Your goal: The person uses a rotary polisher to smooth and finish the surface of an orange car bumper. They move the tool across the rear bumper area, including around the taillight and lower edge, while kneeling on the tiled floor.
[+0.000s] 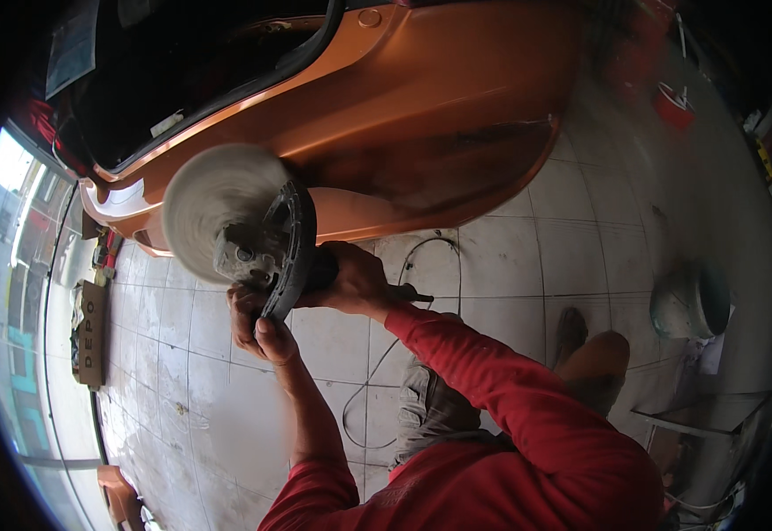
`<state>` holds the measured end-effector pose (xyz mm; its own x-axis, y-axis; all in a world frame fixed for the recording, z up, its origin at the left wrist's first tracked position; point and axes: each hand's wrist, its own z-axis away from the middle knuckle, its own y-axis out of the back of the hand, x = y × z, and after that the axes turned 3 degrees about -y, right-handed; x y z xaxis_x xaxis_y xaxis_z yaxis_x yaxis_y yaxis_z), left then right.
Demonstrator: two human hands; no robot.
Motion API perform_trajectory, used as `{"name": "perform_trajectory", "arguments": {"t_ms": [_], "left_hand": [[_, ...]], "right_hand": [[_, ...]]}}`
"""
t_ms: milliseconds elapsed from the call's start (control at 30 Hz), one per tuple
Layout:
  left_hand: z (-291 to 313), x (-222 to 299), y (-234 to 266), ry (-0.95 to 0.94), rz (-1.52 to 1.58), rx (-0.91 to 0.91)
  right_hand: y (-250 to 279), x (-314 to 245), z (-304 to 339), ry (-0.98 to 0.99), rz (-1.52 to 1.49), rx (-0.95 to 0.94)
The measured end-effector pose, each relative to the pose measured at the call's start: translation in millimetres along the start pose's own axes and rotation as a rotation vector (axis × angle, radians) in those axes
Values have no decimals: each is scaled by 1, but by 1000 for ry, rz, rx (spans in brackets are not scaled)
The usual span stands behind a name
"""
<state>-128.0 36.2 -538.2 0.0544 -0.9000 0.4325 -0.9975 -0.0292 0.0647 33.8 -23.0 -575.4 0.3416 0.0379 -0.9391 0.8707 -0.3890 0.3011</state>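
A power polisher (pixel 257 252) is in both hands, its wide pale round pad (pixel 213 208) blurred as if spinning. The pad overlaps the lower side of an orange car body (pixel 368 106); I cannot tell whether it touches the paint. My right hand (pixel 355 279) wraps round the dark body of the tool, whose rear end and cord stick out past the wrist. My left hand (pixel 265 327) is closed on the lower end of the black curved handle (pixel 295 257). Dark, dull patches mark the orange panel right of the pad.
A thin cord (pixel 368 385) loops over the white tiled floor (pixel 492 265) by my legs. At the right stand a bucket (pixel 688 301) and a metal frame (pixel 709 416). A cardboard box (pixel 90 332) sits by the glass front at left. A red container (pixel 673 108) is farther back.
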Motion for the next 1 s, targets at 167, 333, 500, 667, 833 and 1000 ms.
{"name": "perform_trajectory", "arguments": {"t_ms": [167,333,500,667,833,1000], "left_hand": [[33,41,-50,18,88,-71],[35,97,-119,-94,250,-231],[33,139,-181,-231,259,-334],[17,186,-253,-423,274,-449],[-6,234,-326,-494,227,-605],[-2,245,-318,-448,94,-626]], "right_hand": [[69,19,37,-39,173,72],[145,34,92,-19,327,236],[200,65,125,-90,230,288],[231,147,131,115,-330,389],[275,169,135,140,-639,195],[289,120,127,217,-603,349]]}}
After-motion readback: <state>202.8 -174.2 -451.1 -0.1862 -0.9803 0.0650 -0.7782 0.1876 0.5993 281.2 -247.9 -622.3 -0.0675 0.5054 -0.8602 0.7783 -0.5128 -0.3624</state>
